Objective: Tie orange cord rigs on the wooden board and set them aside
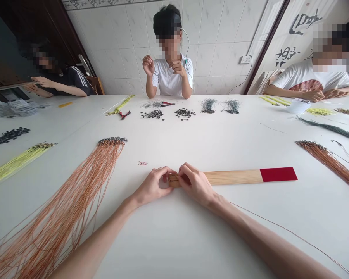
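A flat wooden strip with a red patch at its right end lies on the white table in front of me. My left hand grips its left end between thumb and fingers. My right hand is closed in a pinch over the strip just beside it; what the fingertips hold is too small to make out. From beneath my right forearm a thin brown cord runs toward the lower right, its other end hidden.
Left of me lies a bundle of orange-brown cords with dark metal ends, and yellow cords beyond. Another brown bundle lies right. A small printed wrapper is near my left hand. Across sit several people, black pieces and pliers.
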`<action>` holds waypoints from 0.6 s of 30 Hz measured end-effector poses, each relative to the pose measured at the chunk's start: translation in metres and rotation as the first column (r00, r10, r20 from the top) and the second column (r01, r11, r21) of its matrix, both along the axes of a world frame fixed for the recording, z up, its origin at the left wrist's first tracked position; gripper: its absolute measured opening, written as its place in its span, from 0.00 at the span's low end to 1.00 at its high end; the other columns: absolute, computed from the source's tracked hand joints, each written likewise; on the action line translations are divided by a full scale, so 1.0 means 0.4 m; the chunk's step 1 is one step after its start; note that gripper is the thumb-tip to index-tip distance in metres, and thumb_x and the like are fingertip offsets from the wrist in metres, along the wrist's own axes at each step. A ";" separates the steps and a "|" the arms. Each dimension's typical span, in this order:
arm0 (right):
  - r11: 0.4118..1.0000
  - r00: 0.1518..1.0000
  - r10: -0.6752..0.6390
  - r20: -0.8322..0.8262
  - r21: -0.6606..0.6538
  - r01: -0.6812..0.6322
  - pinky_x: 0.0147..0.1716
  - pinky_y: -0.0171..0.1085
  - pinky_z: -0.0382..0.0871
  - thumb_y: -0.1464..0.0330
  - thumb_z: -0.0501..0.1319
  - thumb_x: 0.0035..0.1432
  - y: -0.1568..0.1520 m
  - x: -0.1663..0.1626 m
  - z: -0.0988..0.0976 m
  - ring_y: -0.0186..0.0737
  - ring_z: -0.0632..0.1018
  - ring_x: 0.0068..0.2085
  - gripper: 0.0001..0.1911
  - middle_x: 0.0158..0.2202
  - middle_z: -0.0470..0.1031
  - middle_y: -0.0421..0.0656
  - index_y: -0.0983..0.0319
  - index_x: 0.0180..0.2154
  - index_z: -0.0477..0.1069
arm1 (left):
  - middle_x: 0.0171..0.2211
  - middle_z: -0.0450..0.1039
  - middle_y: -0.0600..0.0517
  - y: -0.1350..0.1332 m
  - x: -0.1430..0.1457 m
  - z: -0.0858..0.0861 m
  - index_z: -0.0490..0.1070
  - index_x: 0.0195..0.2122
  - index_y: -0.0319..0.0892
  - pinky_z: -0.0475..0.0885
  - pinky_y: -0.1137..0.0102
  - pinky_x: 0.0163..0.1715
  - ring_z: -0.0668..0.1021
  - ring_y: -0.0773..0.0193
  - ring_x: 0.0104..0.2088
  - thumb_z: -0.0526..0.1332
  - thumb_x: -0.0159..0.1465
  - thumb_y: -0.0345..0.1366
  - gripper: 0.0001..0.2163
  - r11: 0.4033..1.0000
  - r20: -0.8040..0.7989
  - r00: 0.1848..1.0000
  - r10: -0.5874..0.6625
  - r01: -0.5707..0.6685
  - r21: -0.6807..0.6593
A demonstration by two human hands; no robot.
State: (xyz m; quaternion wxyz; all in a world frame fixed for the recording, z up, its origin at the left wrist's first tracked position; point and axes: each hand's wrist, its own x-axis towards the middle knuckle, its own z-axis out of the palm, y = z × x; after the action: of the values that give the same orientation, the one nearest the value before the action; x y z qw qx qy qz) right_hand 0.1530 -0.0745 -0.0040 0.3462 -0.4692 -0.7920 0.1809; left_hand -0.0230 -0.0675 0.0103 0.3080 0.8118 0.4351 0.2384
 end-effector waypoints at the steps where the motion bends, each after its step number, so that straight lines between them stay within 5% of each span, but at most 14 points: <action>1: 1.000 1.000 0.000 0.001 -0.004 0.000 0.22 0.29 0.51 0.75 0.49 0.53 0.000 0.000 0.000 0.28 0.59 0.23 0.07 0.25 0.62 0.36 0.60 0.25 0.55 | 0.34 0.71 0.55 0.000 0.000 -0.001 0.67 0.39 0.45 0.65 0.70 0.38 0.68 0.66 0.31 0.60 0.52 0.29 0.12 1.000 -0.002 1.000 0.000 0.000 0.003; 18: 0.995 1.000 -0.002 0.007 -0.096 0.003 0.21 0.29 0.51 0.74 0.49 0.52 0.008 0.002 -0.008 0.28 0.57 0.22 0.06 0.25 0.61 0.36 0.61 0.25 0.54 | 0.37 0.64 0.53 0.004 -0.007 -0.010 0.67 0.41 0.45 0.67 0.70 0.37 0.68 0.66 0.33 0.60 0.52 0.28 0.14 0.999 0.017 1.000 -0.018 0.017 0.031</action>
State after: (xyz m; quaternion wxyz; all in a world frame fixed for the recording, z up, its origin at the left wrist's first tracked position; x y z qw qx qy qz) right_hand 0.1536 -0.0713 -0.0071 0.3208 -0.4869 -0.7829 0.2169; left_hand -0.0259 -0.0658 0.0064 0.3012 0.8181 0.4215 0.2494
